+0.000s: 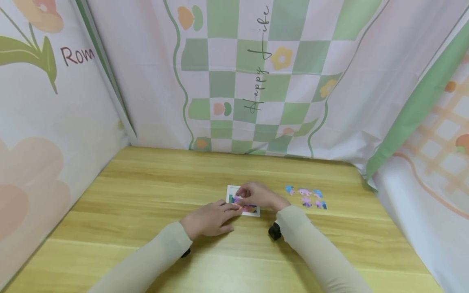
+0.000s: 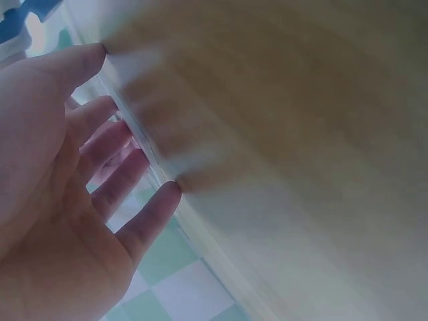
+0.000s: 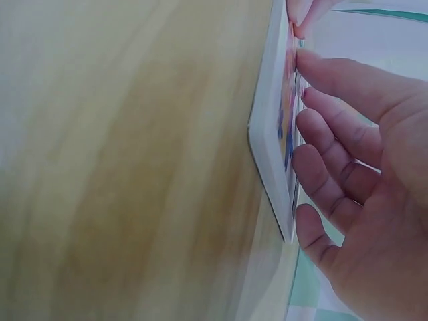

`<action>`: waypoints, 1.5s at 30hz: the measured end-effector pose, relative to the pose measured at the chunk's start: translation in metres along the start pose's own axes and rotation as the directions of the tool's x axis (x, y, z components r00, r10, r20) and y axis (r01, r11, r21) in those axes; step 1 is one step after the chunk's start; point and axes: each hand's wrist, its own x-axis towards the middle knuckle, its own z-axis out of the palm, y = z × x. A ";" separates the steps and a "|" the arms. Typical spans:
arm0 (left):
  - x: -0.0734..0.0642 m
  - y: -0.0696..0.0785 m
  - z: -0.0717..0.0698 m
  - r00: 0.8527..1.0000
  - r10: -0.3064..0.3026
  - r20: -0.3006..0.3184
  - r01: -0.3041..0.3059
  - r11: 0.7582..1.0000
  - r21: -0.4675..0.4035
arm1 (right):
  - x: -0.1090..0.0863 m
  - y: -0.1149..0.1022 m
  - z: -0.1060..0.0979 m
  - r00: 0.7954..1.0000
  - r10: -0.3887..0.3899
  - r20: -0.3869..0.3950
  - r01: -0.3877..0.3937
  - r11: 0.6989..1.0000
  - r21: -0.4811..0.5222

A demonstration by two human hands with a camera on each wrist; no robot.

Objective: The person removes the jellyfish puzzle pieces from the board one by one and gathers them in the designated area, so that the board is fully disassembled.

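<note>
A small jigsaw puzzle in a white-framed tray (image 1: 254,214) lies on the table, with coloured pieces along its lower part. My right hand (image 1: 258,194) reaches over it from the right. Its thumb and bent fingers pinch a purple-pink puzzle piece (image 1: 237,199) low at the board; the fingers partly hide it. In the right wrist view, the thumb (image 3: 314,70) is right at the picture surface. My left hand (image 1: 210,217) rests palm down at the tray's left side, fingers extended, fingertips overlapping the tray's lower edge. The left wrist view shows those fingers (image 2: 157,217) spread and straight.
Several loose puzzle pieces (image 1: 306,202) in blue, pink and purple lie right of the tray, beyond the right wrist. The wooden table (image 1: 154,175) ends at a patterned curtain (image 1: 249,81) behind, with more curtains on both sides. A black wrist device (image 1: 275,231) sits under the right cuff.
</note>
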 end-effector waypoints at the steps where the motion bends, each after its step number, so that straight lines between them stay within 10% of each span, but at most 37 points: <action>1: 0.000 0.000 0.000 1.000 -0.001 0.000 0.001 1.000 0.002 | 0.000 0.000 0.000 1.000 0.005 -0.001 -0.005 1.000 -0.002; 45: 0.000 0.004 0.000 0.999 -0.028 0.027 0.028 1.000 0.014 | -0.011 -0.001 -0.011 0.999 -0.052 -0.002 0.052 0.997 0.059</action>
